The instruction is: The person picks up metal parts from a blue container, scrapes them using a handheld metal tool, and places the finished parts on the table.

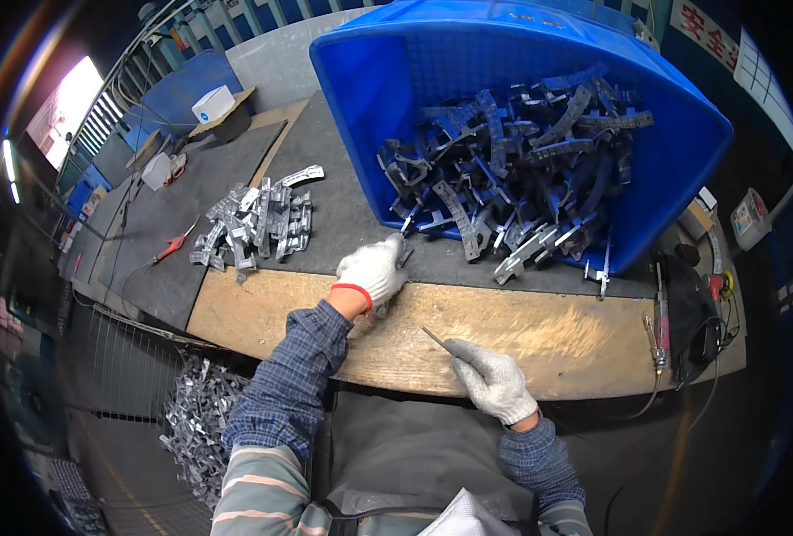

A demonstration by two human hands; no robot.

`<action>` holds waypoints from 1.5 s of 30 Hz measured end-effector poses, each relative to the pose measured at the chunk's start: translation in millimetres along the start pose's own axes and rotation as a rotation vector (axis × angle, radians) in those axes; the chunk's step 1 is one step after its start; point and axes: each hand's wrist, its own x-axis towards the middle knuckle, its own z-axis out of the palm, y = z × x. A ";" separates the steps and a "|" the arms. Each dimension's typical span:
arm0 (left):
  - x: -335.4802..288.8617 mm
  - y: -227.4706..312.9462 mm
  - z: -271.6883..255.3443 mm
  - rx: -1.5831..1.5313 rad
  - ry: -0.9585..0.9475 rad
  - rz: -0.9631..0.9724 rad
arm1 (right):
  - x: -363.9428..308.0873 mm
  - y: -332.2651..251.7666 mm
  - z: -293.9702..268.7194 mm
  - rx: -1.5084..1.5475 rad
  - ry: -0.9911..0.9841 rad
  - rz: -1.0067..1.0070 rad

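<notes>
My left hand [371, 270], in a white knit glove with a red cuff, is closed at the front of a blue plastic bin [352, 134]. A small piece of a grey metal bracket [405, 256] shows at its fingertips; the rest is hidden. Over the wooden board, my right hand [496, 382], also gloved, grips a thin pointed metal tool [436, 339] that could be a file. Its tip points up and left toward my left hand. The bin lies tipped on its side, and a heap of curved metal brackets [503, 152] spills to its mouth.
A smaller pile of brackets [262, 219] lies left on the dark mat [325, 214]. Beyond it is a red-handled tool [171, 248]. The wooden board [539, 339] edges the bench. An air gun [657, 344] with a hose stands right. More metal parts [200, 420] fill a container below left.
</notes>
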 end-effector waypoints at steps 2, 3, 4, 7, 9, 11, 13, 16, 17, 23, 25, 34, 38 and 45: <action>1.5 -3.8 -9.0 0.123 -0.065 0.038 | -1.6 -0.8 0.9 -0.047 0.028 0.011; -3.0 -5.9 -12.3 0.144 -0.041 0.063 | -1.8 -1.9 2.1 -0.039 0.064 0.038; -8.6 -7.0 -14.8 0.143 -0.013 0.076 | -1.7 -3.6 2.9 -0.059 0.054 0.027; -34.6 -11.6 -14.1 0.007 0.163 0.125 | 0.7 -13.1 5.7 -0.006 0.108 0.130; -49.9 -17.0 -8.5 -0.244 0.116 0.128 | 4.4 -21.8 4.9 0.036 0.172 0.171; -60.3 -15.4 6.4 -0.904 0.047 0.120 | 8.9 -31.3 3.6 0.005 0.171 0.152; -73.4 -13.2 23.6 -1.209 -0.046 0.124 | 15.7 -38.9 3.3 -0.001 0.190 0.075; -88.9 -4.6 45.8 -1.664 -0.293 0.046 | 23.9 -46.7 6.5 -0.009 0.117 0.006; -92.9 -1.3 50.6 -1.649 -0.312 0.059 | 24.9 -48.2 6.3 -0.096 0.073 -0.031; -113.9 12.4 46.1 -1.459 -0.245 0.132 | 18.6 -55.2 4.0 -0.304 0.051 -0.147; -119.6 15.0 39.4 -1.366 -0.183 0.179 | 15.8 -57.9 0.6 -0.329 0.038 -0.146; -130.0 17.6 35.2 -0.799 0.111 0.334 | 6.6 -78.5 -13.2 -0.423 -0.030 -0.102; -135.6 15.8 37.0 -0.506 0.262 0.400 | -1.2 -89.8 -23.0 -0.511 -0.045 -0.128; -148.7 26.8 44.6 -0.559 0.350 0.446 | -0.1 -70.3 -7.7 -0.080 0.013 -0.093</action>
